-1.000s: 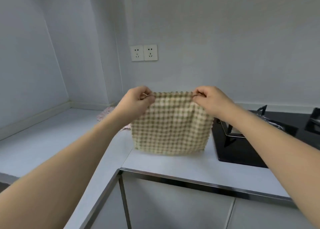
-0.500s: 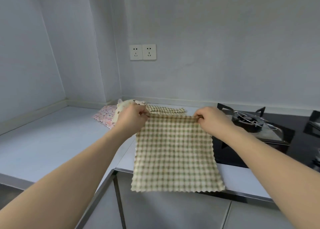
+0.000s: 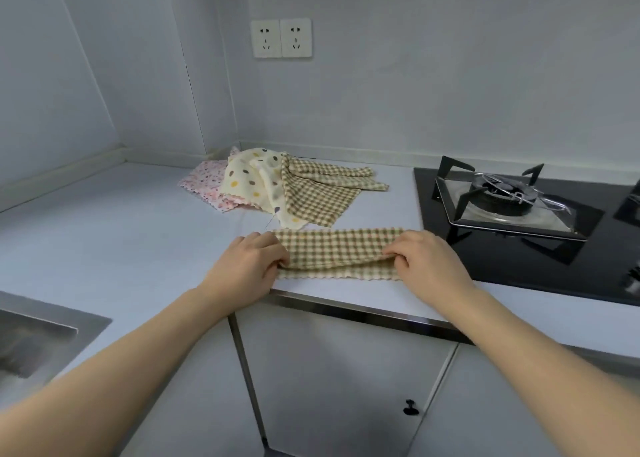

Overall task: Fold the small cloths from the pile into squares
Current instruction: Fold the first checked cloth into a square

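Near the counter (image 3: 104, 248) edge, the left hand (image 3: 247, 266) and right hand (image 3: 427, 261) each pinch an end of the half-folded check cloth (image 3: 337, 248), which looks light and floppy, best gripped at its corners, the pile (image 3: 277, 183) lying behind

Pale L-shaped surface (image 3: 114, 242) w/ cloths, hob & sink.
Checked cloth (image 3: 337, 248) folded near front edge; loose pile (image 3: 277, 186) behind it twd corner; black hob (image 3: 519, 235) set in at right, steel sink (image 3: 38, 335) front left.
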Demonstrator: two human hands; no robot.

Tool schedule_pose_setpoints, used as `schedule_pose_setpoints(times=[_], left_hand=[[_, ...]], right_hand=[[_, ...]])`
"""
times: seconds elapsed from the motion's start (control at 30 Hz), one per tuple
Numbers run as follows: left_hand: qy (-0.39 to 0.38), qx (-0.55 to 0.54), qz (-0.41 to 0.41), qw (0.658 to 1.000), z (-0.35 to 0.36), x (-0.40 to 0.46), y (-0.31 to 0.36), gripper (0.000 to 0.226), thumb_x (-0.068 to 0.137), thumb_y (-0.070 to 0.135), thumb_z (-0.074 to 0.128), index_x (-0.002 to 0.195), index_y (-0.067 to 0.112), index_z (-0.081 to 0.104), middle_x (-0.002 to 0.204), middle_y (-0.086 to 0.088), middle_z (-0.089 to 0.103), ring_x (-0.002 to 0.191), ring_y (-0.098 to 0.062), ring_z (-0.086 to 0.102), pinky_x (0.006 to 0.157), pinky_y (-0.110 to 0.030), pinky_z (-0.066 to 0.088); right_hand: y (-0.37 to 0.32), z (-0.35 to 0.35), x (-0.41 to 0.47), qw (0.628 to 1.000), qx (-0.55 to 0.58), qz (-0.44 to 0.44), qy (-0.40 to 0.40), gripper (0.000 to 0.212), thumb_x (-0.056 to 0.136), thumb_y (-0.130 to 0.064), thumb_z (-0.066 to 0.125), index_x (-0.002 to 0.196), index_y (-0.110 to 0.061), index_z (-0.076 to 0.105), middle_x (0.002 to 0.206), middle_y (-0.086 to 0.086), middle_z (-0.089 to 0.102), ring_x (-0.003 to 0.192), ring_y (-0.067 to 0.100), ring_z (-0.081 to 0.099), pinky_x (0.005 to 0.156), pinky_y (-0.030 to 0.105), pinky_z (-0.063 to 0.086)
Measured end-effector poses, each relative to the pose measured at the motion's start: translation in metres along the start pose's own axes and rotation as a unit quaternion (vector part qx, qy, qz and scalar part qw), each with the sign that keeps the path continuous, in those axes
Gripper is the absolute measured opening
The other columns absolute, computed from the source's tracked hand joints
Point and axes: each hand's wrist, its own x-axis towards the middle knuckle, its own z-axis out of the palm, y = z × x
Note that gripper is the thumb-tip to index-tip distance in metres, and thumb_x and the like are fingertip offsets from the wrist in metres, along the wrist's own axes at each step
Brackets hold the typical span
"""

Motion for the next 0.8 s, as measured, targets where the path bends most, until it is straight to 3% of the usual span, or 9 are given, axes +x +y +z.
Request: schedule_pose_setpoints(times=[0.1, 0.27, 0.37, 0.5, 0.6, 0.67, 0.8], left_hand=[[0.011, -0.038, -0.026, 0.999, 0.003, -0.005, 0.002, 0.032, 0.078, 0.011, 0.044, 0.093, 0.016, 0.071, 0.093, 0.002, 0.063, 0.078, -0.019, 0.054, 0.069, -0.037, 0.051], [0.024, -0.046, 0.005, 0.999, 0.001, -0.005, 0.003, 0.032, 0.079, 0.024, 0.043, 0.09, 0.017, 0.072, 0.09, 0.005, 0.062, 0.075, -0.017, 0.052, 0.068, -0.038, 0.05], [0.011, -0.053, 0.02, 0.998, -0.001, -0.005, 0.003, 0.02, 0.081, 0.028, 0.053, 0.095, 0.02, 0.067, 0.087, 0.011, 0.056, 0.077, -0.013, 0.049, 0.07, -0.03, 0.046], [-0.003, -0.077, 0.043, 0.996, 0.001, -0.006, 0.001, 0.012, 0.09, 0.025, 0.062, 0.099, 0.02, 0.066, 0.093, 0.011, 0.056, 0.083, -0.011, 0.049, 0.074, -0.021, 0.042], [-0.007, -0.068, 0.055, 0.996, 0.003, -0.005, 0.0, 0.013, 0.094, 0.027, 0.055, 0.092, 0.018, 0.065, 0.089, 0.01, 0.055, 0.08, -0.012, 0.048, 0.071, -0.024, 0.042], [0.008, -0.08, 0.038, 0.996, 0.003, -0.003, 0.002, 0.021, 0.097, 0.031, 0.046, 0.092, 0.016, 0.06, 0.086, 0.006, 0.057, 0.077, -0.014, 0.048, 0.069, -0.027, 0.042], [0.052, -0.153, -0.053, 0.985, -0.001, 0.001, 0.008, 0.006, 0.101, 0.015, 0.043, 0.096, 0.015, 0.047, 0.078, 0.0, 0.055, 0.07, -0.01, 0.049, 0.064, -0.033, 0.04]], right_hand=[[-0.002, 0.01, -0.013, 1.0, 0.014, 0.016, 0.0, 0.03, 0.09, -0.005, 0.052, 0.107, -0.017, 0.074, 0.112, 0.0, 0.066, 0.104, 0.024, 0.053, 0.092, 0.033, 0.043], [-0.002, 0.014, -0.017, 0.998, 0.015, 0.054, 0.036, 0.026, 0.09, -0.011, 0.051, 0.103, -0.019, 0.073, 0.111, -0.004, 0.064, 0.106, 0.018, 0.053, 0.088, 0.027, 0.04], [-0.001, 0.013, -0.016, 0.998, -0.002, 0.041, 0.052, 0.026, 0.086, -0.013, 0.054, 0.106, -0.018, 0.071, 0.111, -0.003, 0.064, 0.104, 0.021, 0.054, 0.092, 0.033, 0.04], [-0.003, 0.012, -0.014, 0.998, 0.038, 0.014, -0.042, 0.04, 0.084, -0.036, 0.054, 0.123, -0.028, 0.059, 0.124, -0.012, 0.054, 0.12, 0.013, 0.043, 0.099, 0.031, 0.029], [-0.003, 0.012, -0.012, 0.997, 0.037, 0.025, -0.07, 0.046, 0.084, -0.05, 0.05, 0.126, -0.031, 0.055, 0.126, -0.013, 0.05, 0.124, 0.012, 0.039, 0.101, 0.033, 0.027], [-0.002, 0.012, -0.012, 0.996, 0.041, 0.028, -0.067, 0.043, 0.086, -0.048, 0.054, 0.125, -0.031, 0.056, 0.126, -0.013, 0.049, 0.124, 0.012, 0.038, 0.102, 0.034, 0.027], [-0.002, 0.012, -0.011, 0.997, 0.045, 0.035, -0.06, 0.037, 0.091, -0.037, 0.057, 0.125, -0.024, 0.059, 0.124, -0.009, 0.052, 0.121, 0.014, 0.041, 0.101, 0.033, 0.028]])
